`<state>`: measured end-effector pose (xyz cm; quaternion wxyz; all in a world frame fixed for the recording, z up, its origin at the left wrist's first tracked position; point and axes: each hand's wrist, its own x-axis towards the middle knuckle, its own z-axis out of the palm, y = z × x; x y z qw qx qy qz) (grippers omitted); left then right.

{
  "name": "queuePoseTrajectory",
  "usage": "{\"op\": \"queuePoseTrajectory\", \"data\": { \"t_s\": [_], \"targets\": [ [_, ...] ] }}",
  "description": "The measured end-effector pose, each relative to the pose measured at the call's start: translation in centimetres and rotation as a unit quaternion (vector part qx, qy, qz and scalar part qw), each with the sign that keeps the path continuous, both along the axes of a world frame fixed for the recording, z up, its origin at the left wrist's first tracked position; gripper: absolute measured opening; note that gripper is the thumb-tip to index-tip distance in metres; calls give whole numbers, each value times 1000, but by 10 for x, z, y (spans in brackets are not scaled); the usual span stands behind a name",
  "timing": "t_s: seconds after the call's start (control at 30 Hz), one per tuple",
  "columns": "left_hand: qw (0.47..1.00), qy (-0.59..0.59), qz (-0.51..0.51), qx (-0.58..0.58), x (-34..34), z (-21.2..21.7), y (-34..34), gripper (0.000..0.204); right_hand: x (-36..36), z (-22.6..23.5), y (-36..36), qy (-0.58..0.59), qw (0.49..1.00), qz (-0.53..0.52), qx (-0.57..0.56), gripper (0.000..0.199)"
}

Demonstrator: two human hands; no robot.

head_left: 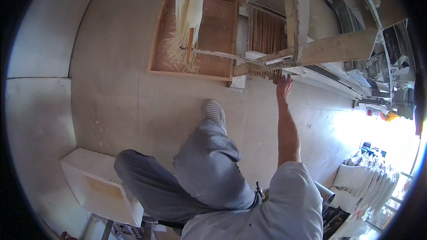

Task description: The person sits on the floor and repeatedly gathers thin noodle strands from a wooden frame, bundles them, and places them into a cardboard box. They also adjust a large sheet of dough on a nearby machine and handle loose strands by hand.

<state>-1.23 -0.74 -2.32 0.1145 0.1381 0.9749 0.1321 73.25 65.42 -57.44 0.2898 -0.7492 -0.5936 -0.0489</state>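
My right hand reaches forward at the end of my outstretched arm, its fingers extended beside the near ends of a row of brown wooden rods. The fingertips are close to the last rods; whether they touch is too small to make out. A small reddish shape like fingertips shows at the lower left edge, and I cannot tell whether it is my left hand. Ahead, long pale noodle-like strands hang in a bundle from a thin rod over a shallow wooden tray, with loose broken strands lying in it.
A floury wooden frame with beams stands at front right, by machinery. My foot in a perforated shoe is on the floor short of the tray. A white box lies at left. White bundles are piled at lower right.
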Motion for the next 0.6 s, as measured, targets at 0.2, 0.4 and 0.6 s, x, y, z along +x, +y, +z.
{"op": "queuePoseTrajectory", "data": {
  "t_s": [0.2,0.4,0.6],
  "targets": [
    [999,-15,-9,37,-1,-3,2,30,46,-41,53,167,975,24,-141,27],
    [996,-1,-78,40,-44,-21,-34,28,80,-20,21,74,979,103,-161,25],
    [980,-74,-173,60,-54,-48,11,18,117,37,-165,126,975,-46,-176,23]
  ]
}}
